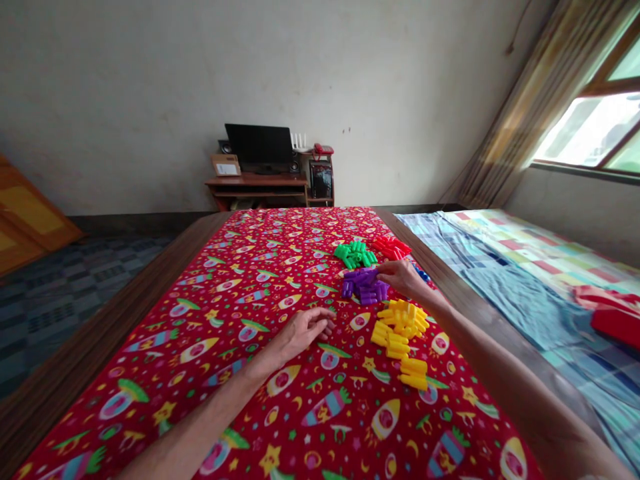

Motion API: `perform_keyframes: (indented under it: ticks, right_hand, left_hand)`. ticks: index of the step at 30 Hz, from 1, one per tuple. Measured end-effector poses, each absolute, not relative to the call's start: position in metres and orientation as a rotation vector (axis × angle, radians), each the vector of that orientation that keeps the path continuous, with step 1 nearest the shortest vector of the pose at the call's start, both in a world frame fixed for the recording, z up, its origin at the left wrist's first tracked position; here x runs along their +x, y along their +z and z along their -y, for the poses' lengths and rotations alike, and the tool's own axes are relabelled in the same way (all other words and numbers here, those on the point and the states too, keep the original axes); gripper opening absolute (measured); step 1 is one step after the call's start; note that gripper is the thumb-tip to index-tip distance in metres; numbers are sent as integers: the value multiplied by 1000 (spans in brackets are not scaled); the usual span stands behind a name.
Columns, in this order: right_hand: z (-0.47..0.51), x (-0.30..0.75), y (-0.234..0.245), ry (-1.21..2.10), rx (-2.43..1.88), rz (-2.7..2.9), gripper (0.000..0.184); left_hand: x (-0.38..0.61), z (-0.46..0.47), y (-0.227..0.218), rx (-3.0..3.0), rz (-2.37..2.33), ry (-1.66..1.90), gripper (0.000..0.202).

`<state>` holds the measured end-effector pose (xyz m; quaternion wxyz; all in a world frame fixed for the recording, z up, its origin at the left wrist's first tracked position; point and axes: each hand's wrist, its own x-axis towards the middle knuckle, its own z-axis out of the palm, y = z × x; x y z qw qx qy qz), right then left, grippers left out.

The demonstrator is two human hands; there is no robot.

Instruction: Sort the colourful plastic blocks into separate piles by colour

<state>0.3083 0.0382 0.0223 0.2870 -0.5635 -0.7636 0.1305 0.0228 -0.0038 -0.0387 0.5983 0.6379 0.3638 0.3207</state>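
My right hand (400, 279) reaches over the table from the right, its fingertips at the top edge of a heap of purple plastic pegs (365, 287). Whether it grips one of them cannot be told. My left hand (300, 333) rests on the red rocket-print tablecloth (240, 373) with loosely curled fingers and nothing in them. Yellow pegs (400, 333) lie in a loose group below my right wrist. Farther back sit a cluster of green pegs (355, 255) and a cluster of red pegs (393, 248), with a few blue pegs (421, 273) near the cloth's right edge.
The cloth-covered table has a wooden edge (120, 313) on both sides. A bed with a checked blue cover (520, 293) lies to the right. A low desk with a monitor (257, 148) stands against the far wall.
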Motion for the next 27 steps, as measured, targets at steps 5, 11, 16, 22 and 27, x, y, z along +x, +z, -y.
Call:
perform_keyframes:
  ticks: [5,11,16,22,27]
  right_hand:
    - [-36,314,24,223,-1604,2157,21]
    - [-31,311,27,46,-1875,2267,22]
    - [-21,311,41,1,-1690,2200,32]
    - [-19,357,68,-96,-1636,1460,45]
    - [-31,414,40,-58,-1468,843,51]
  left_hand:
    - [21,3,-39,1514,-844,730,32]
    - [21,1,-43,1515,-832,723,31]
    - [20,1,-45,1524,-819,722,33]
    - [12,-4,-36,1695,-944,801,30]
    - [-33,-36,-20,1935,-1344,1012,25]
